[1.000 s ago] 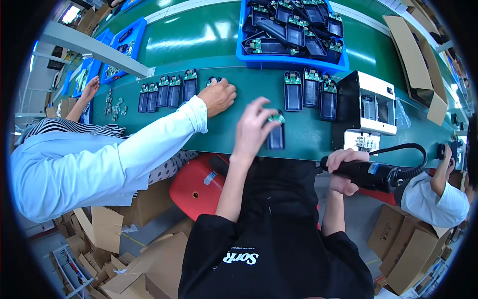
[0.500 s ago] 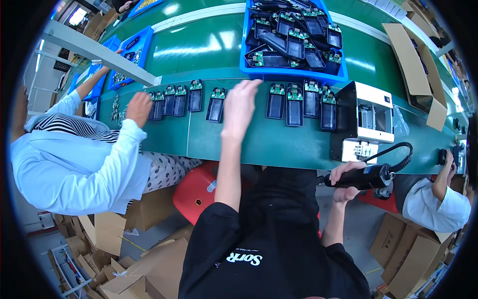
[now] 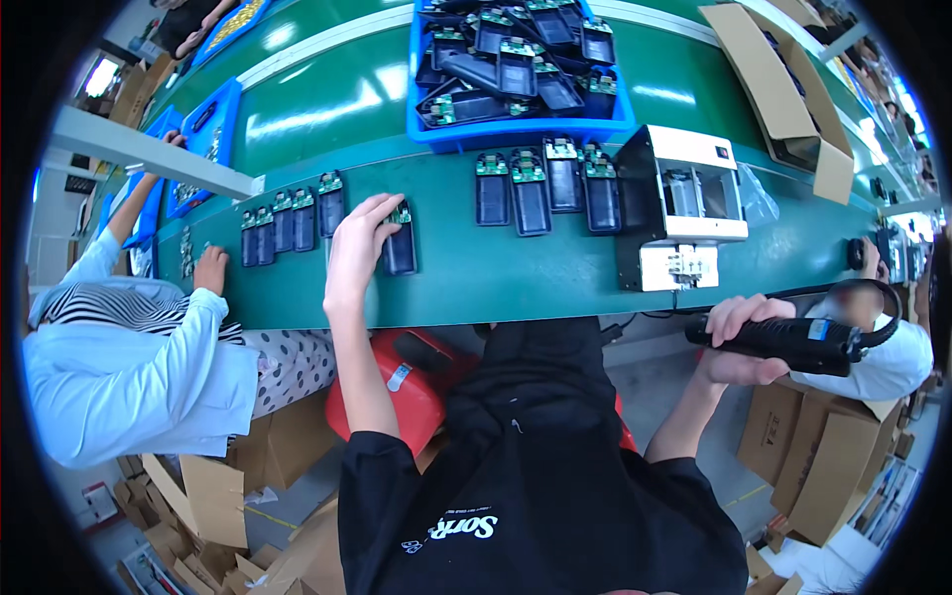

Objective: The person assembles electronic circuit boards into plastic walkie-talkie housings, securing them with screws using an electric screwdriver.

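Left hand (image 3: 355, 248) being moved from right of lone black casing (image 3: 401, 256) to its left; casing being touched at board end, just right of fingers, clamping can't be told. Corded tool (image 3: 808, 346) being clamped by right hand (image 3: 732, 367).

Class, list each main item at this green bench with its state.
Lone black plastic housing with green circuit board: open, board exposed
Left hand: at that housing's board end; grip unclear
Black cylindrical corded tool: gripped
Right hand: closed around tool
Boxy white and black machine: upright
Four matching housings beside machine: open, boards exposed
Rectangular blue plastic bin: heaped with more housings
Brown cardboard box: flaps open
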Demonstrator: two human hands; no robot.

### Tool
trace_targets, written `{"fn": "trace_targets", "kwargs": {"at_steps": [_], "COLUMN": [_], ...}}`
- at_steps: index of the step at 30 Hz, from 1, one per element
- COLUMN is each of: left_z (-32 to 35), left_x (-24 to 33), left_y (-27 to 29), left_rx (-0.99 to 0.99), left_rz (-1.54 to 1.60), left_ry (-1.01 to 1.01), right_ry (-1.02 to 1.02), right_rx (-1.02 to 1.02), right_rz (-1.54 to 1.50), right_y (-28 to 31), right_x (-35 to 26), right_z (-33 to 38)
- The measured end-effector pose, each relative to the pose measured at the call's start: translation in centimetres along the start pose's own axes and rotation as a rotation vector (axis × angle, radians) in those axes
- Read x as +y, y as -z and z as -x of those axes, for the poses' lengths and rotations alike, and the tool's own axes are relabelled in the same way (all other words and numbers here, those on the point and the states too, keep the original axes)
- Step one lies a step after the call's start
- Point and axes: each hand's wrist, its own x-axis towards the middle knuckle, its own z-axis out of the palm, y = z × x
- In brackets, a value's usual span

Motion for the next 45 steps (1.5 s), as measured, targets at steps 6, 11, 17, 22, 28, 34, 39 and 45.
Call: {"fn": "trace_targets", "kwargs": {"at_steps": [6,11,17,22,28,34,39,45], "left_z": [1.3,1.8,2.4,2.8,3.6,3.8,3.8,3.8], "left_x": [4.4,5.9,8.1,9.0,10.0,11.6,12.7,12.9], "left_y": [-1.4,-4.3,-5.7,-6.8,-8.6,-10.3,-11.2,-11.5], "left_rx": [-0.049,-0.026,-0.029,-0.071,-0.041,-0.051,-0.081,-0.064], "left_rz": [0.158,0.266,0.384,0.493,0.474,0.494,0.546,0.557], "left_ry": [0.044,-0.062,-0.032,-0.086,-0.169,-0.214,-0.247,-0.256], "right_ry": [0.181,0.221,0.148,0.128,0.071,0.107,0.075,-0.044], "right_rx": [-0.014,-0.012,0.002,0.006,0.002,-0.152,-0.347,-0.362], "right_rz": [0.071,0.135,0.115,0.125,0.14,-0.126,-0.219,-0.274], "right_y": [-1.2,-1.1,-0.4,-0.3,-0.5,-5.2,-7.8,-8.2], "right_x": [0.3,1.5,2.6,2.8,1.9,2.9,5.5,7.0], "right_z": [-2.7,-3.3,-3.4,-3.2,-2.1,0.4,1.4,2.8]}}
